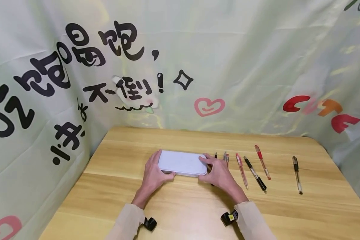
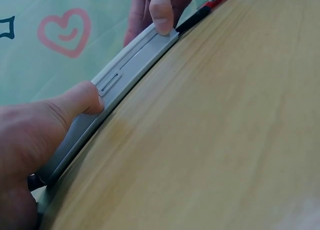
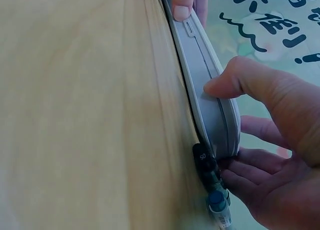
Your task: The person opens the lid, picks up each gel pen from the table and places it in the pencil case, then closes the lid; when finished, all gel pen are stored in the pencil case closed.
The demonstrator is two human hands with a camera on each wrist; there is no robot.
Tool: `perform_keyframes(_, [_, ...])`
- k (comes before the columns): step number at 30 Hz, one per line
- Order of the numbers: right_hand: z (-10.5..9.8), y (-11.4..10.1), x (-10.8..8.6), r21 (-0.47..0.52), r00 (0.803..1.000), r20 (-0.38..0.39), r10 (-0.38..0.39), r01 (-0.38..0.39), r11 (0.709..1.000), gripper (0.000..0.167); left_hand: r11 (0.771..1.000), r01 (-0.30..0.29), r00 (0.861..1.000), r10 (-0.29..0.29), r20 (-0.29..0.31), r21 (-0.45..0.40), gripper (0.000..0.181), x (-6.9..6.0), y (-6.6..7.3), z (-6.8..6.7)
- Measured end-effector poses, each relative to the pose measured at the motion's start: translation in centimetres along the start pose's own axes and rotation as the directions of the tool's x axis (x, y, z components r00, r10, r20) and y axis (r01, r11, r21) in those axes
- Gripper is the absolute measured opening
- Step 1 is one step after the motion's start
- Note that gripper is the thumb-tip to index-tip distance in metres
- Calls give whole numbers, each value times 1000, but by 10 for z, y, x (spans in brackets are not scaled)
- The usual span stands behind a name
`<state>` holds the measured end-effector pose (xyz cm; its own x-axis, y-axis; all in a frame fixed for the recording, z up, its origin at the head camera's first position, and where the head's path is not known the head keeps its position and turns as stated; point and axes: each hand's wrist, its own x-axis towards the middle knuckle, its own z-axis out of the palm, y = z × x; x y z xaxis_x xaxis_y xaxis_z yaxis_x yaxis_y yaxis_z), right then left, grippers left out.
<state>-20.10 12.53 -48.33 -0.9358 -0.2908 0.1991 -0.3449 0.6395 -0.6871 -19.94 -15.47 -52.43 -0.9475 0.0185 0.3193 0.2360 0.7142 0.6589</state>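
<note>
right grip (image 1: 219, 171) holds a flat, pale lilac, round-cornered case (image 1: 181, 162).

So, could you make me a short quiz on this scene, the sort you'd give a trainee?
1. Multiple choice. Seen from the head camera, where do the red pens lie?
A) left of the pale case
B) right of it
C) on top of it

2. True or false: only one hand touches the pale case.

3. Short answer. In the head view, what colour is the cap of the pen farthest right?

Key:
1. B
2. False: the left hand and the right hand both hold it.
3. Black
</note>
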Motion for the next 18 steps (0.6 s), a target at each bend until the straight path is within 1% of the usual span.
perform_keyframes(2, [-2, 0, 0, 17, 1000, -3, 1, -1, 1000, 66, 1000, -4, 1000, 4, 4, 5, 111, 1, 1, 0])
perform_keyframes(5, [-4, 0, 0, 44, 1000, 13, 5, -6, 999, 64, 1000, -1, 1000, 1, 9, 8, 113, 1, 2, 0])
perform_keyframes(7, [-4, 0, 0, 65, 999, 35, 8, -10, 998, 64, 1000, 8, 1000, -8, 16, -10, 113, 0, 2, -2])
perform_keyframes(10, [-5, -1, 0, 94, 996, 83, 16, -24, 995, 64, 997, 44, 998, -42, 37, -59, 114, -2, 1, -6])
perform_keyframes(12, [-7, -1, 0, 109, 994, 112, 8, -20, 994, 63, 994, 67, 996, -61, 64, -84, 115, -3, 1, -9])
perform_keyframes(14, [-10, 0, 0, 99, 991, 133, -11, -3, 995, 63, 992, 75, 993, -65, 97, -103, 115, -2, -1, -12])
perform_keyframes(16, [-13, 1, 0, 86, 988, 148, -34, 22, 996, 63, 990, 59, 989, -40, 144, -127, 112, 0, -3, -15])
perform_keyframes(18, [-14, 3, -1, 77, 987, 149, -56, 45, 996, 62, 984, 46, 980, -12, 197, -172, 107, 3, -7, -19])
